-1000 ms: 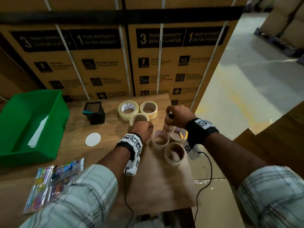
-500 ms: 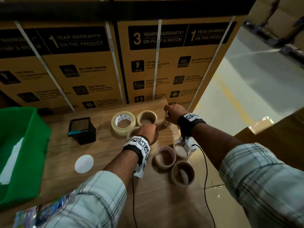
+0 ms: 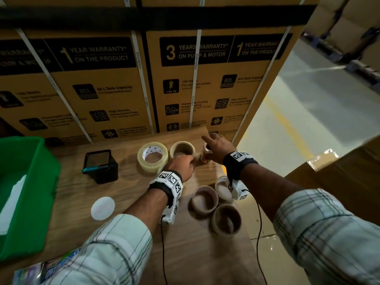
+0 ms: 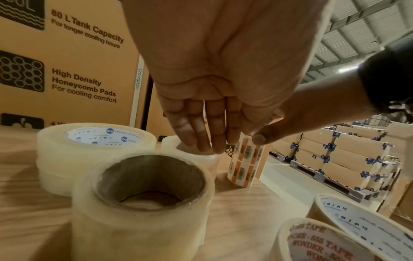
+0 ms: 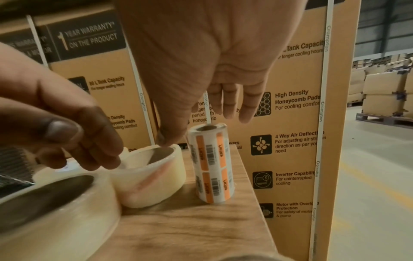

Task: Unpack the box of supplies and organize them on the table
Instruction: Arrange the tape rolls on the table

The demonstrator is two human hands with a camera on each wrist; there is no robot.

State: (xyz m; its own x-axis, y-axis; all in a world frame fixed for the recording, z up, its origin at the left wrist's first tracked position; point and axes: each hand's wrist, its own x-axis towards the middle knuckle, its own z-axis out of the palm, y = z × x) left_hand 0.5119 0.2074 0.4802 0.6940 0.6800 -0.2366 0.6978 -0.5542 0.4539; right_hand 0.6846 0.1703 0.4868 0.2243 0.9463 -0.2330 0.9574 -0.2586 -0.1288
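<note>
A roll of orange barcode labels [image 5: 211, 164] stands upright at the far right of the wooden table [image 3: 67, 194]. My right hand [image 5: 201, 126] hovers over it with fingers straight, and the thumb tip touches its top edge [image 4: 245, 163]. My left hand [image 4: 201, 141] reaches down with straight fingers, whose tips rest on the rim of a clear tape roll [image 5: 152, 176] just left of the labels. Another clear roll [image 4: 143, 194] stands nearer my left wrist. A clear roll with a white printed core [image 3: 152, 156] is beside them.
Three more tape rolls [image 3: 205, 199] cluster near the table's right edge, under my right forearm. A black square container [image 3: 100, 165], a white disc [image 3: 102, 208] and a green bin [image 3: 26, 202] lie to the left. Colourful packets [image 3: 30, 270] sit at the near left. Stacked cartons [image 3: 102, 89] wall the back.
Both hands moved toward the table's far edge. The right hand carried the label roll there, stood it upright and opened its fingers. The left hand's fingers straightened onto a tape roll's rim.
</note>
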